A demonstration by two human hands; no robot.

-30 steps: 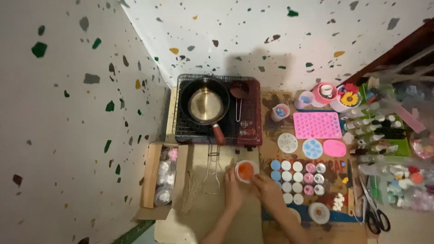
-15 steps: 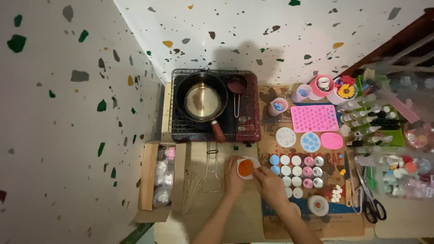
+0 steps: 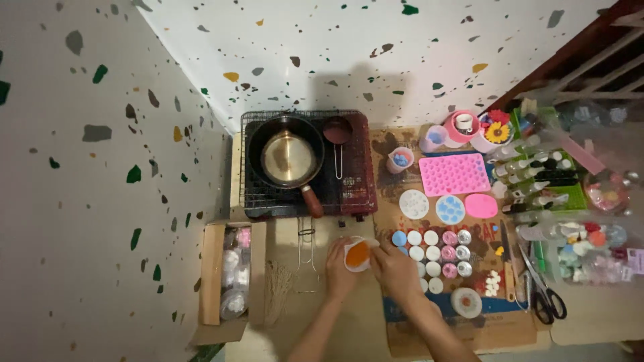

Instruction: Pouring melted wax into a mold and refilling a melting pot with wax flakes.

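Small white cup w/ orange filling point(image 3: 357, 255) sits on brown cardboard work surface point(image 3: 322, 315), just below red-framed gas stove w/ black pan point(image 3: 298, 164), beside rows of small round tins point(image 3: 433, 258). Left hand point(image 3: 339, 271) fingers curled round cup's left rim; right hand point(image 3: 396, 271) fingers closed on right rim. Cup appears tilted. Judged light, thin-walled, prob. flexible; contents may spill if liquid. Best hold: opposite rim sides, gentle pinch. Wire tongs point(image 3: 307, 258) lie apart, left of cup.
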